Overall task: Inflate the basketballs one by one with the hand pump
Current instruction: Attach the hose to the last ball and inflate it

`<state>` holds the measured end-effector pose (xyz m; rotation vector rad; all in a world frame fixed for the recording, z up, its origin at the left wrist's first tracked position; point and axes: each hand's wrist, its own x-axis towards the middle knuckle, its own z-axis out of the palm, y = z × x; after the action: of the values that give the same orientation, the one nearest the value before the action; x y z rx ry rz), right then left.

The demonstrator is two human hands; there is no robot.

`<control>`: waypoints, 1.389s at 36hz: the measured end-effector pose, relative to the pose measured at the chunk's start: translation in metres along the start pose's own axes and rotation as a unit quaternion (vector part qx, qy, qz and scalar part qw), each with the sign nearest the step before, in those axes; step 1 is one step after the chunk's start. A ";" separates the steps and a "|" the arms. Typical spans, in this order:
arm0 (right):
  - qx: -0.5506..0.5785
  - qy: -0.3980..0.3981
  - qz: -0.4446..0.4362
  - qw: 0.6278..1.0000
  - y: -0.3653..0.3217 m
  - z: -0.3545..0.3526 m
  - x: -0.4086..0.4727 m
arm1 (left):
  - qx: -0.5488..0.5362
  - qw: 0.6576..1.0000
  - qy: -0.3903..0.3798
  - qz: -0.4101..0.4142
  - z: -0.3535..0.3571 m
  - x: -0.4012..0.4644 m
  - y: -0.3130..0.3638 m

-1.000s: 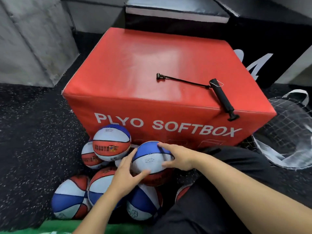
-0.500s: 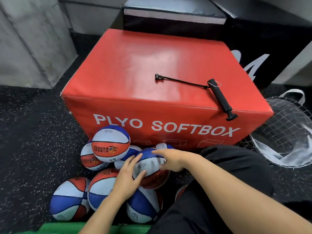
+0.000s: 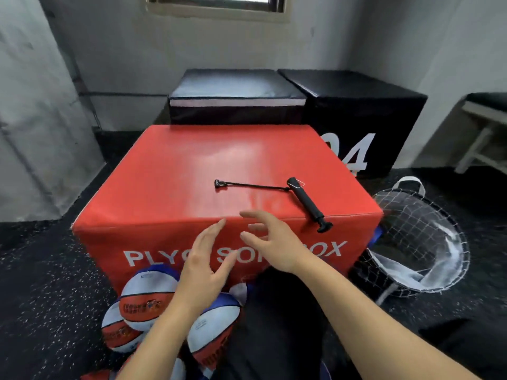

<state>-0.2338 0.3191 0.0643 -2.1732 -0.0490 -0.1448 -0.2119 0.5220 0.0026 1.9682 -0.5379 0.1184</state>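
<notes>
A red box [image 3: 192,171] sits on the dark floor [image 3: 41,270] with the pump [image 3: 307,201] on top. Both hands, left [image 3: 204,267] and right [image 3: 274,242], are wide and hold nothing. Balls [image 3: 148,294] lie below.

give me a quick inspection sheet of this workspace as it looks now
surface: red soft box, top holds only the pump
job's things: hand pump lies near the box's right front corner, hose stretched left; basketballs piled on the floor in front of the box
clutter: net bag on the floor to the right
hands: left hand and right hand both open, holding nothing
cables: nothing seen
surroundings: black boxes behind, bench far right
</notes>
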 end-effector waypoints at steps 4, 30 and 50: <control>0.024 0.047 -0.003 0.999 0.015 -0.057 -0.019 | -0.012 0.998 -0.022 0.050 0.047 0.033 0.045; -0.019 0.178 0.291 0.940 0.298 -0.317 -0.124 | 0.068 0.922 -0.324 0.200 0.366 0.154 0.155; 0.100 0.157 0.347 0.919 0.526 -0.309 -0.012 | 0.244 0.812 -0.407 0.341 0.485 0.277 0.119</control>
<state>-0.2253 -0.2341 -0.1928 -1.8190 0.8452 -0.0717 -0.0883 -0.0344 -0.0294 2.1618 -1.9410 -0.1798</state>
